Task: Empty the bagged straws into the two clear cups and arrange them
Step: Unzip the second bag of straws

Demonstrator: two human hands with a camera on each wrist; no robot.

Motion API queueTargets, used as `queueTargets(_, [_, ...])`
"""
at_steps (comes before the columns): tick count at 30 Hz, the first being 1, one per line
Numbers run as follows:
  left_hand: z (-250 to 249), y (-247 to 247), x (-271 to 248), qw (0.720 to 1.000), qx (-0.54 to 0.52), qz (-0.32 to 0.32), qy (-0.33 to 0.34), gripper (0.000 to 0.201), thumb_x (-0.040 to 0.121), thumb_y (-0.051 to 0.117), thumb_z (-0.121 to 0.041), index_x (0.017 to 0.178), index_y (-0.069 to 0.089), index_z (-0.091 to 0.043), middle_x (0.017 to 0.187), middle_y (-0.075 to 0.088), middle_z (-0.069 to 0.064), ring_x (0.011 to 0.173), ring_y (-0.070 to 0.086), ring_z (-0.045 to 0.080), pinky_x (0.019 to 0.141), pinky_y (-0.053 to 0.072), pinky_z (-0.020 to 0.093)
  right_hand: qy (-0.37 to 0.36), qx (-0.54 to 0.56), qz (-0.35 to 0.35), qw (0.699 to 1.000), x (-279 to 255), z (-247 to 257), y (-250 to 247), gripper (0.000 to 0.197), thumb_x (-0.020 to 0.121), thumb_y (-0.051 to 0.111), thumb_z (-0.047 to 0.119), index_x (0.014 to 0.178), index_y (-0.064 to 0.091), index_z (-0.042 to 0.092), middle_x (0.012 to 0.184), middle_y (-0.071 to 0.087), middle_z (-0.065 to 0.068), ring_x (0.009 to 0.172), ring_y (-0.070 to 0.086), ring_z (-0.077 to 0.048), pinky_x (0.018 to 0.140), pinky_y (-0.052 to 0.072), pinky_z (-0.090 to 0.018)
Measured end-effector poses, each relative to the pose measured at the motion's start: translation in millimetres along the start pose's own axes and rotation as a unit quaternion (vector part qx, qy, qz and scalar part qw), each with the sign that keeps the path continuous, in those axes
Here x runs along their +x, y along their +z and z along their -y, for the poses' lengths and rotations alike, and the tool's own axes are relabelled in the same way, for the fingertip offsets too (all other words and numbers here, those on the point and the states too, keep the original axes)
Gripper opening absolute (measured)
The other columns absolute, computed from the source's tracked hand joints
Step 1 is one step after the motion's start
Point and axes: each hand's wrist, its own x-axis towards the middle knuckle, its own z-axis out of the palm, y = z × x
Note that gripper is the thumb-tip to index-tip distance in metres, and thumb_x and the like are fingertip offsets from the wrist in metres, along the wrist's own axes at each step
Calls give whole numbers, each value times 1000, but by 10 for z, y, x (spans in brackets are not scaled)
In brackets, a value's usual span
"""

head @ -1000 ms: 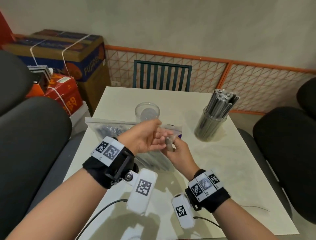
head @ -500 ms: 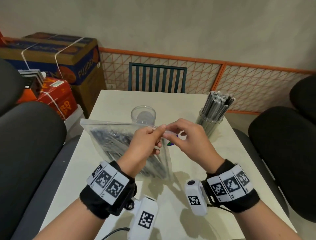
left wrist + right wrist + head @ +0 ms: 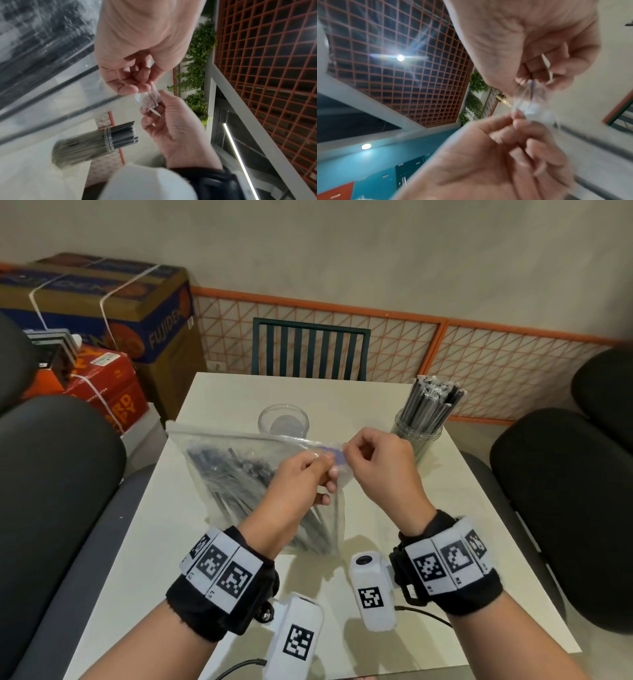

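Item: clear bag (image 3: 239, 474) of dark straws (image 3: 236, 484), held up above the table (image 3: 445, 508), left of centre; its body hangs left and near of the grip, its top edge running right to the hands.
Left hand (image 3: 301, 484): thumb and fingertips pinched on the bag's top right corner.
Right hand (image 3: 380, 463): fingers curled, pinching the same corner from the right, just beside the left.
Empty cup (image 3: 283, 421): far centre, beyond the bag, nothing in it.
Filled cup (image 3: 419, 436): far right, packed with upright straws.
Progress, judged: about half done; the bag seems not yet opened, one cup remains to fill and arrange.
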Motion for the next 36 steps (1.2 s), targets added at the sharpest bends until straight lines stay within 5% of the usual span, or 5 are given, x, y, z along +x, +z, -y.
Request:
queueTargets(7, [3,-87,-9,999,41,31,-13,29,95,48,-22,69,55,-11,52,47,-4,48,51,5,50,42,22,-30,5,110,993,3,44,-15,12,89,53,17,90,65,16,79,63,7,61,50,-1,57,37,-10])
queueTargets(15, [-98,-304,112,995,-43,-62,-66,27,96,45,-27,72,51,-14,46,43,-6,40,48,7,37,40,19,-56,27,95,994,-5,23,78,12,90,58,19,80,65,18,60,52,14,56,48,6,55,34,-8])
queueTargets(20, [-10,-151,-11,997,-39,-40,-54,27,96,46,-22,70,52,-14,53,42,-2,43,46,7,37,38,18,33,-30,6,999,219,-57,110,15,91,54,20,88,68,16,81,70,-2,84,64,-22,77,49,-34])
queueTargets(24, [34,-142,-10,998,-7,-38,-51,27,96,47,-24,73,57,-14,57,44,-1,47,48,7,41,44,19,-37,-117,84,989,136,84,153,19,90,55,31,106,65,34,107,67,9,112,51,-18,102,30,-49])
queueTargets(36, [-52,-328,48,993,-32,-113,-14,29,95,43,-17,70,55,-13,52,42,-1,41,42,10,37,36,19,-54,-24,44,997,251,97,261,16,90,54,20,86,67,27,79,64,13,82,62,-16,90,46,-48])
